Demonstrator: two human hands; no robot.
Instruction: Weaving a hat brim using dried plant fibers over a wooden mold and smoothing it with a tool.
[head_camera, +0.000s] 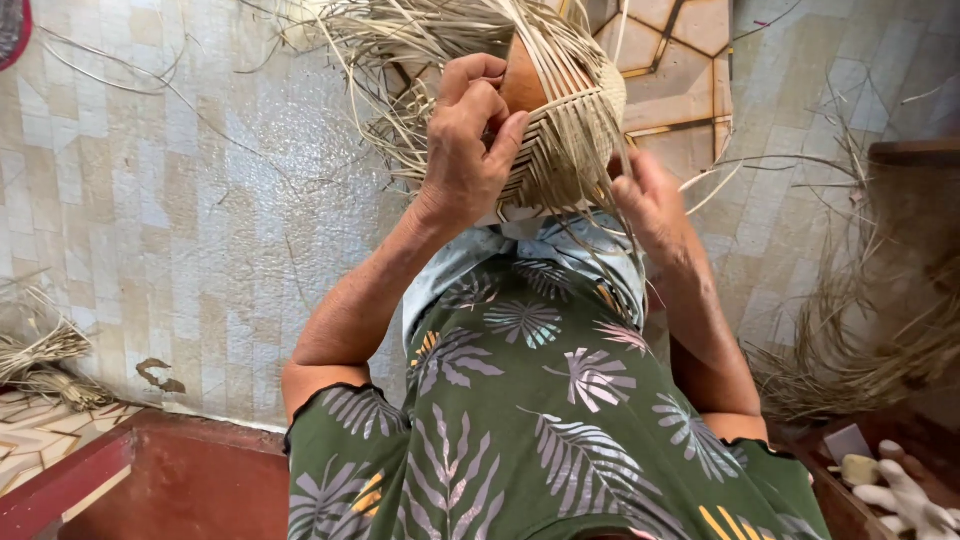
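While I work close against my lap, open tiled floor (180, 200) spreads wide to my left, and a red step edge (70, 480) borders it near the bottom corner; to my right the room is tighter, hemmed by a heap of dry straw (860, 350) and a dark wooden edge (915, 152). My left hand (470, 150) is raised with the wrist bent, fingers curled and thumb pressed, pinching the strands at the rim of the half-woven straw basket (570, 150), which sits up in front of me above my knees. My right hand (650, 205) lies at the basket's lower right side, its fingers hidden behind trailing strands, so I cannot tell whether it grips or only steadies. Loose straw ends (400, 50) fan out from the top of the weave and hang across both hands. A smaller bundle of straw (40, 360) lies on the floor far left, and pale small objects (900, 490) sit in a box at lower right.
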